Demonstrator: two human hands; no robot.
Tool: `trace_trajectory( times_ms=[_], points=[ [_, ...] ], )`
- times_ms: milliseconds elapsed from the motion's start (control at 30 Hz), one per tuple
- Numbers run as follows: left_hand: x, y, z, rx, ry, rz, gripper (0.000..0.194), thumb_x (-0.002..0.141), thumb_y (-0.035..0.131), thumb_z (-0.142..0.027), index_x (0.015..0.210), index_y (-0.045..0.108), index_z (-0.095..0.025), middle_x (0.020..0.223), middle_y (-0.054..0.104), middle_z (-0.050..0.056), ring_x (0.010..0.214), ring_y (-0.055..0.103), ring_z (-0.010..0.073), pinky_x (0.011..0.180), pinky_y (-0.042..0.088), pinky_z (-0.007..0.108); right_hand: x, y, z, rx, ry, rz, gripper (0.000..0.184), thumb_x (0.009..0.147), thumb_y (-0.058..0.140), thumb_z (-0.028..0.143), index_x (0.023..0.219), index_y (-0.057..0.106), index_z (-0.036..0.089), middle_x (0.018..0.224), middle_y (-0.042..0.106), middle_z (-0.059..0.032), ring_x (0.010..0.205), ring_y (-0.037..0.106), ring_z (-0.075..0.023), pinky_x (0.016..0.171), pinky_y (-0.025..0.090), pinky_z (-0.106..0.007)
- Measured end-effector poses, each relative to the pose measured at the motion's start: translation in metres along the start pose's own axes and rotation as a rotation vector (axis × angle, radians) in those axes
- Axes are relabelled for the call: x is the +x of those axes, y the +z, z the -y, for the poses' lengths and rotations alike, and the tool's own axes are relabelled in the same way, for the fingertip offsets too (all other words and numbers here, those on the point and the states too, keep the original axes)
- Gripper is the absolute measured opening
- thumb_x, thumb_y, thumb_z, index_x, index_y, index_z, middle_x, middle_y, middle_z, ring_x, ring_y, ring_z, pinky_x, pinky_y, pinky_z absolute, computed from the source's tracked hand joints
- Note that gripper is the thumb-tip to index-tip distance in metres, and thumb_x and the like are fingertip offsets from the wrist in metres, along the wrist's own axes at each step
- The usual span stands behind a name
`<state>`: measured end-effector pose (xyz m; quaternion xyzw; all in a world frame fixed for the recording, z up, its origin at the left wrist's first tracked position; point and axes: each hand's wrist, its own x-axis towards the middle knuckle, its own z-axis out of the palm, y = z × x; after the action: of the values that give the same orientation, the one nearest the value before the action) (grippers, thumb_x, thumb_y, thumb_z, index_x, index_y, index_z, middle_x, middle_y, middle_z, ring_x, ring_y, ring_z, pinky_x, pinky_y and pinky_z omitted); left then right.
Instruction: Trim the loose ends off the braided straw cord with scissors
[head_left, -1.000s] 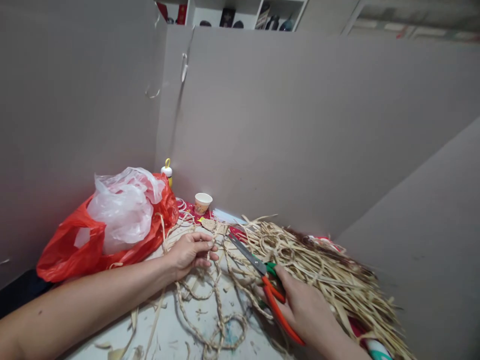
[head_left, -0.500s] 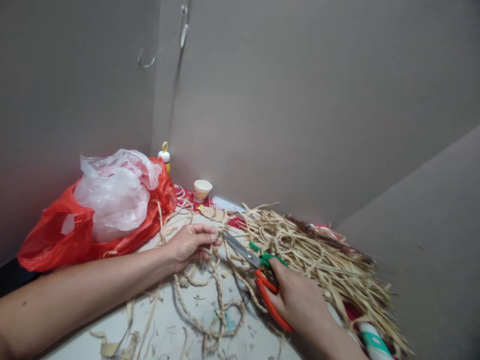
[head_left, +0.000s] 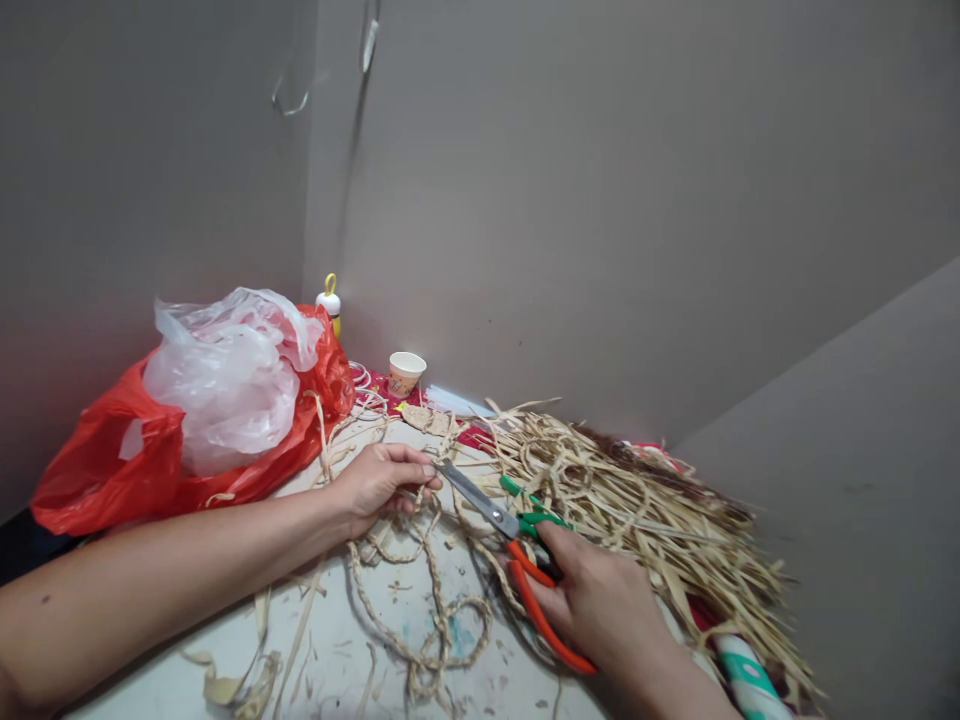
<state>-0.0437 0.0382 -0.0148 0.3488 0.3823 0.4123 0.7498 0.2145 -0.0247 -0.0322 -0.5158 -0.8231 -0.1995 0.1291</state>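
Observation:
My left hand pinches a braided straw cord between thumb and fingers. The cord hangs from the grip and lies in loops on the white table. In my right hand is a pair of scissors with one orange and one green handle. Its blades look nearly closed, and their tips reach the cord right beside my left fingertips. Whether the tips touch the cord, I cannot tell. A flat woven straw piece lies just beyond my left hand.
A large heap of dried straw strips covers the right side. At the left sits a red plastic bag with a clear bag on it. A paper cup and a yellow-white bottle stand at the back, near the grey walls.
The scissors' handles have spread slightly, the orange one shifting a little down and right. My left hand keeps its pinch on the cord. The whole view has shifted slightly.

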Motion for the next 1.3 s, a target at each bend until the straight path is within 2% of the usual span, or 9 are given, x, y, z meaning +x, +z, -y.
trace_trajectory(
  times_ms=[200, 467, 833, 967, 1067, 1100, 1167, 1233, 1300],
  points=[
    [-0.002, 0.002, 0.000, -0.005, -0.015, -0.019, 0.020, 0.060, 0.077, -0.016, 0.071, 0.061, -0.012, 0.067, 0.069, 0.006, 0.053, 0.059, 0.0093, 0.043, 0.040, 0.016, 0.000, 0.000, 0.002, 0.005, 0.015, -0.005, 0.030, 0.082, 0.047, 0.050, 0.071, 0.052, 0.023, 0.059, 0.064, 0.0005, 0.048, 0.060, -0.0152, 0.044, 0.032, -0.025],
    [-0.001, 0.002, 0.001, 0.001, -0.005, -0.013, 0.020, 0.057, 0.079, -0.018, 0.067, 0.062, -0.012, 0.063, 0.067, 0.005, 0.051, 0.057, 0.0085, 0.042, 0.038, 0.016, -0.002, 0.003, 0.000, 0.068, 0.050, 0.032, 0.030, 0.079, 0.050, 0.051, 0.068, 0.055, 0.024, 0.056, 0.063, 0.0009, 0.046, 0.059, -0.0143, 0.044, 0.030, -0.024],
    [0.003, 0.000, 0.006, 0.042, 0.009, -0.037, 0.018, 0.059, 0.077, -0.018, 0.069, 0.063, -0.012, 0.064, 0.068, 0.006, 0.051, 0.056, 0.0084, 0.042, 0.037, 0.016, -0.008, 0.008, -0.003, 0.059, 0.039, 0.038, 0.032, 0.082, 0.049, 0.052, 0.069, 0.055, 0.024, 0.052, 0.061, 0.0018, 0.042, 0.055, -0.0140, 0.043, 0.030, -0.025],
    [0.003, 0.000, 0.000, 0.011, 0.011, -0.040, 0.015, 0.064, 0.074, -0.014, 0.073, 0.062, -0.012, 0.066, 0.068, 0.005, 0.052, 0.057, 0.0086, 0.042, 0.038, 0.016, -0.003, 0.003, -0.003, 0.309, 0.231, 0.022, 0.029, 0.077, 0.055, 0.051, 0.069, 0.058, 0.023, 0.052, 0.058, 0.0021, 0.044, 0.053, -0.0136, 0.045, 0.036, -0.024],
    [0.000, 0.003, -0.007, 0.010, 0.007, -0.034, 0.010, 0.068, 0.069, -0.011, 0.074, 0.062, -0.012, 0.069, 0.068, 0.005, 0.054, 0.058, 0.0082, 0.045, 0.041, 0.016, 0.016, -0.022, 0.008, 0.621, 0.410, -0.025, 0.033, 0.073, 0.059, 0.053, 0.066, 0.056, 0.022, 0.054, 0.055, 0.0015, 0.049, 0.052, -0.0134, 0.047, 0.041, -0.024],
    [0.000, 0.004, -0.009, 0.019, 0.019, -0.015, 0.008, 0.070, 0.068, -0.011, 0.075, 0.062, -0.012, 0.069, 0.067, 0.004, 0.054, 0.058, 0.0081, 0.046, 0.041, 0.017, 0.026, -0.032, 0.013, 0.706, 0.462, -0.073, 0.035, 0.071, 0.062, 0.055, 0.063, 0.054, 0.021, 0.053, 0.053, 0.0016, 0.048, 0.050, -0.0131, 0.046, 0.040, -0.024],
    [0.000, 0.006, -0.011, 0.021, 0.060, 0.038, 0.009, 0.071, 0.068, -0.012, 0.079, 0.063, -0.013, 0.070, 0.068, 0.004, 0.058, 0.061, 0.0093, 0.052, 0.045, 0.018, 0.049, -0.046, 0.024, 0.865, 0.569, -0.083, 0.035, 0.069, 0.067, 0.052, 0.066, 0.051, 0.021, 0.053, 0.050, 0.0033, 0.047, 0.047, -0.0113, 0.044, 0.039, -0.023],
    [-0.001, 0.007, -0.009, 0.002, 0.110, 0.076, 0.012, 0.070, 0.069, -0.013, 0.080, 0.063, -0.012, 0.069, 0.068, 0.003, 0.062, 0.063, 0.0102, 0.059, 0.046, 0.020, 0.070, -0.048, 0.036, 1.043, 0.637, -0.066, 0.035, 0.067, 0.071, 0.049, 0.072, 0.052, 0.020, 0.058, 0.054, 0.0027, 0.047, 0.049, -0.0108, 0.044, 0.040, -0.022],
    [-0.003, 0.007, -0.004, -0.025, 0.090, 0.110, 0.018, 0.067, 0.074, -0.017, 0.081, 0.062, -0.013, 0.066, 0.067, 0.002, 0.059, 0.063, 0.0109, 0.061, 0.047, 0.022, 0.085, -0.037, 0.046, 1.243, 0.665, -0.093, 0.037, 0.065, 0.073, 0.048, 0.076, 0.052, 0.019, 0.061, 0.056, 0.0021, 0.051, 0.053, -0.0116, 0.046, 0.044, -0.023]
  ],
)
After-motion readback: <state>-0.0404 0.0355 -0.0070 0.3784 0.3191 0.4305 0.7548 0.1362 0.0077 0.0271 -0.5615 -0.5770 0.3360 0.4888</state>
